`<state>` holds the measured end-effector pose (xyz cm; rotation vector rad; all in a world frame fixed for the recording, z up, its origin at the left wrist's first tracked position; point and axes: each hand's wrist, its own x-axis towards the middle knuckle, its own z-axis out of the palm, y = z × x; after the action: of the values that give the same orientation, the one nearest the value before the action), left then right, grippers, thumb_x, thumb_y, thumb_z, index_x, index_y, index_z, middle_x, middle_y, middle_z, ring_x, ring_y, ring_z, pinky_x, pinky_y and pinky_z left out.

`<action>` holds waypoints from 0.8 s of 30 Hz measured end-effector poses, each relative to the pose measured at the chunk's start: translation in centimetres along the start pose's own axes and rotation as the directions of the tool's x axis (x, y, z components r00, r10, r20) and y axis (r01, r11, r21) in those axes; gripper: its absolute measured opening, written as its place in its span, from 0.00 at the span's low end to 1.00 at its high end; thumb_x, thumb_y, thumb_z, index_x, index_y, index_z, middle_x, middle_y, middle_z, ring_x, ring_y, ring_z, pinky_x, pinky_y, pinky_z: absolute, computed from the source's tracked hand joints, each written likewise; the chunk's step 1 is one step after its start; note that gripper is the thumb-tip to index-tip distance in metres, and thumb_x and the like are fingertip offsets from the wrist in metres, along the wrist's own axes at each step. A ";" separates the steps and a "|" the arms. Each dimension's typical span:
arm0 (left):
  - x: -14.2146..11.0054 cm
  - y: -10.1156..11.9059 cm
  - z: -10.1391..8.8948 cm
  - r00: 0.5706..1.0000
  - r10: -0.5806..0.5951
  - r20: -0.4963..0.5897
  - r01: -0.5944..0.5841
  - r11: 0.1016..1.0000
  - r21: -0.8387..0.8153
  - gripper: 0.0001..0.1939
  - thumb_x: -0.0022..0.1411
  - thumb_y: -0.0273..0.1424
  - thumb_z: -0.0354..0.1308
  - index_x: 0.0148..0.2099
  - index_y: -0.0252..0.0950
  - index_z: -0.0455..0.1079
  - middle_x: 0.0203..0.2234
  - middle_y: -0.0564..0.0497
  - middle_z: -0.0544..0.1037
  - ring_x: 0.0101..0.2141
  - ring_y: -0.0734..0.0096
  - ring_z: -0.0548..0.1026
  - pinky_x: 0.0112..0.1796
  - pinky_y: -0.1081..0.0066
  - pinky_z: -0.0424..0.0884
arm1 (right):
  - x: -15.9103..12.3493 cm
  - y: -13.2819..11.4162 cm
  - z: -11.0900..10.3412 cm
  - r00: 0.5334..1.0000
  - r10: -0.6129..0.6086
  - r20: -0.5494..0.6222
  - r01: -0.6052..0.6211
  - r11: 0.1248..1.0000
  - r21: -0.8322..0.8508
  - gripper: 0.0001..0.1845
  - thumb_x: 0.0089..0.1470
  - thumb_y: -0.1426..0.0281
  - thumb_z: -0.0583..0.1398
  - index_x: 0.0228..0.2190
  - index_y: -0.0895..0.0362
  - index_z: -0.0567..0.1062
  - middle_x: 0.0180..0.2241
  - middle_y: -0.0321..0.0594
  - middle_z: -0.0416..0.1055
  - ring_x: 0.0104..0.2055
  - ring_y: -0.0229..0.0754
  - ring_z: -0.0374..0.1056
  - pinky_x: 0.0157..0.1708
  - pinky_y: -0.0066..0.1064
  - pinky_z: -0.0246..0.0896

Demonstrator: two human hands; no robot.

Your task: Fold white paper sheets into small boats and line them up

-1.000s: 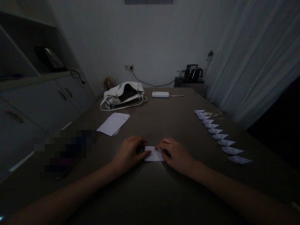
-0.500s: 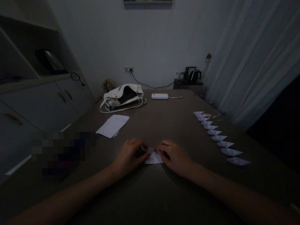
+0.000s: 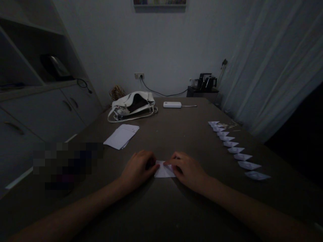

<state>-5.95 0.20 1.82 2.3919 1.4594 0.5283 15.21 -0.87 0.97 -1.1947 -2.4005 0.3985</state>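
Observation:
A small folded sheet of white paper (image 3: 164, 172) lies on the dark table, between my two hands. My left hand (image 3: 140, 167) is closed at its left edge, with the thumb on the paper and the fingers curled behind. From the other side my right hand (image 3: 187, 168) grips the right edge; its index finger reaches over the top of the sheet and its thumb sits lower down. Fingers cover both ends of the paper. On the right, several folded paper boats (image 3: 242, 157) stand in a slanting row.
A stack of white paper sheets (image 3: 121, 137) rests at the left. Behind it are a white handbag (image 3: 133, 104) and a white power bank (image 3: 172, 105) with a short cable. Small scraps (image 3: 230, 125) lie by the far boats. A blurred patch hides the table's left side.
The paper's top has gone from a raised, peaked shape to a flatter one. My right index finger has stretched leftward across it, while the left hand has barely moved.

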 end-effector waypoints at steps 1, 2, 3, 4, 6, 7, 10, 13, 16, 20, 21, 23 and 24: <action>0.0 0.0 0.0 1.000 0.019 -0.002 -0.019 1.000 -0.007 0.06 0.57 0.33 0.58 0.36 0.35 0.68 0.31 0.49 0.73 0.34 0.66 0.69 0.34 0.68 0.63 | 0.0 0.0 0.0 1.000 -0.001 0.001 0.001 1.000 -0.004 0.18 0.53 0.79 0.54 0.41 0.53 0.76 0.38 0.41 0.68 0.41 0.40 0.64 0.39 0.30 0.59; 0.0 0.0 0.0 0.999 0.043 -0.007 -0.044 0.999 -0.015 0.06 0.57 0.33 0.58 0.36 0.35 0.69 0.31 0.49 0.73 0.34 0.66 0.69 0.35 0.68 0.63 | 0.0 0.0 0.0 1.000 -0.003 0.000 0.003 1.000 -0.009 0.17 0.53 0.79 0.54 0.41 0.53 0.76 0.38 0.41 0.68 0.41 0.40 0.64 0.39 0.30 0.59; 0.0 0.1 0.0 0.997 0.072 -0.011 -0.072 0.997 -0.023 0.06 0.57 0.32 0.58 0.37 0.36 0.69 0.32 0.49 0.73 0.35 0.66 0.69 0.36 0.68 0.63 | 0.0 -0.1 0.0 1.000 -0.002 -0.006 0.002 1.000 -0.016 0.16 0.53 0.79 0.54 0.41 0.54 0.75 0.38 0.41 0.68 0.41 0.40 0.64 0.39 0.30 0.59; -0.1 0.1 0.0 0.995 0.102 -0.013 -0.103 0.994 -0.030 0.06 0.58 0.32 0.58 0.38 0.36 0.69 0.32 0.50 0.74 0.35 0.66 0.70 0.37 0.67 0.63 | 0.0 -0.1 0.0 1.000 0.001 -0.014 -0.001 1.000 -0.022 0.15 0.54 0.79 0.54 0.40 0.55 0.75 0.38 0.41 0.68 0.41 0.40 0.64 0.39 0.30 0.59; -0.2 0.1 0.0 0.986 0.165 -0.009 -0.165 0.986 -0.035 0.06 0.59 0.32 0.57 0.39 0.37 0.70 0.32 0.50 0.75 0.36 0.66 0.70 0.38 0.67 0.63 | 0.1 -0.2 0.0 1.000 0.006 -0.027 -0.007 1.000 -0.029 0.13 0.55 0.78 0.53 0.39 0.57 0.74 0.37 0.42 0.69 0.40 0.40 0.64 0.40 0.31 0.59; -0.2 0.1 0.0 0.980 0.197 -0.008 -0.198 0.980 -0.031 0.07 0.60 0.32 0.56 0.40 0.37 0.71 0.33 0.49 0.75 0.37 0.66 0.70 0.38 0.66 0.62 | 0.1 -0.2 0.0 1.000 0.007 -0.031 -0.008 1.000 -0.028 0.13 0.56 0.78 0.53 0.39 0.58 0.74 0.37 0.42 0.69 0.40 0.40 0.64 0.40 0.31 0.60; -0.4 0.2 -0.1 0.956 0.293 -0.001 -0.293 0.956 -0.010 0.09 0.63 0.32 0.53 0.43 0.39 0.72 0.36 0.49 0.76 0.39 0.65 0.70 0.40 0.65 0.62 | 0.1 -0.3 0.1 0.999 0.000 -0.034 -0.001 1.000 -0.026 0.12 0.57 0.77 0.53 0.39 0.58 0.74 0.36 0.42 0.69 0.40 0.40 0.64 0.40 0.31 0.60; -0.4 0.2 -0.2 0.936 0.350 0.025 -0.350 0.937 -0.004 0.10 0.64 0.30 0.52 0.46 0.40 0.72 0.39 0.49 0.76 0.41 0.65 0.71 0.41 0.65 0.61 | 0.1 -0.2 0.2 0.999 -0.002 -0.043 0.001 1.000 -0.030 0.11 0.57 0.77 0.53 0.39 0.58 0.74 0.36 0.42 0.69 0.40 0.40 0.64 0.40 0.31 0.59; -0.4 0.1 -0.3 0.936 0.351 0.037 -0.351 0.936 -0.006 0.10 0.63 0.29 0.53 0.45 0.41 0.73 0.39 0.49 0.76 0.40 0.66 0.71 0.41 0.65 0.60 | 0.1 -0.2 0.2 0.999 -0.002 -0.038 0.001 0.999 -0.032 0.11 0.57 0.77 0.53 0.39 0.58 0.74 0.36 0.42 0.69 0.40 0.40 0.64 0.39 0.31 0.59; -0.5 0.1 -0.2 0.936 0.347 0.055 -0.348 0.938 -0.009 0.10 0.63 0.30 0.54 0.44 0.40 0.73 0.38 0.49 0.75 0.40 0.66 0.71 0.40 0.65 0.61 | 0.1 -0.2 0.1 1.000 0.002 -0.029 -0.003 0.999 -0.040 0.11 0.57 0.77 0.53 0.38 0.58 0.74 0.36 0.41 0.69 0.39 0.40 0.64 0.38 0.30 0.59; -0.5 0.1 -0.2 0.936 0.348 0.060 -0.348 0.937 -0.010 0.10 0.63 0.30 0.54 0.44 0.40 0.73 0.38 0.49 0.75 0.39 0.66 0.71 0.40 0.65 0.61 | 0.1 -0.2 0.1 1.000 0.003 -0.029 -0.005 0.999 -0.042 0.11 0.57 0.77 0.53 0.38 0.58 0.74 0.36 0.41 0.69 0.39 0.40 0.64 0.37 0.30 0.59; -0.5 0.1 -0.1 0.935 0.349 0.064 -0.348 0.937 -0.016 0.10 0.63 0.30 0.54 0.45 0.39 0.73 0.38 0.48 0.75 0.40 0.67 0.71 0.40 0.66 0.62 | 0.1 -0.2 0.1 0.999 0.007 -0.031 -0.008 0.999 -0.042 0.11 0.57 0.77 0.53 0.38 0.58 0.74 0.36 0.41 0.69 0.39 0.40 0.64 0.38 0.30 0.59; -0.5 0.0 -0.1 0.934 0.352 0.062 -0.351 0.936 -0.022 0.10 0.63 0.30 0.54 0.45 0.39 0.73 0.38 0.48 0.75 0.39 0.67 0.71 0.40 0.66 0.62 | 0.1 -0.2 0.1 0.999 0.008 -0.031 -0.010 0.999 -0.039 0.11 0.57 0.77 0.53 0.38 0.58 0.74 0.36 0.41 0.69 0.39 0.40 0.64 0.38 0.30 0.59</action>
<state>-6.17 -0.23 1.86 2.6489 0.9988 0.5280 14.97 -0.94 1.03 -1.2203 -2.3875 0.3345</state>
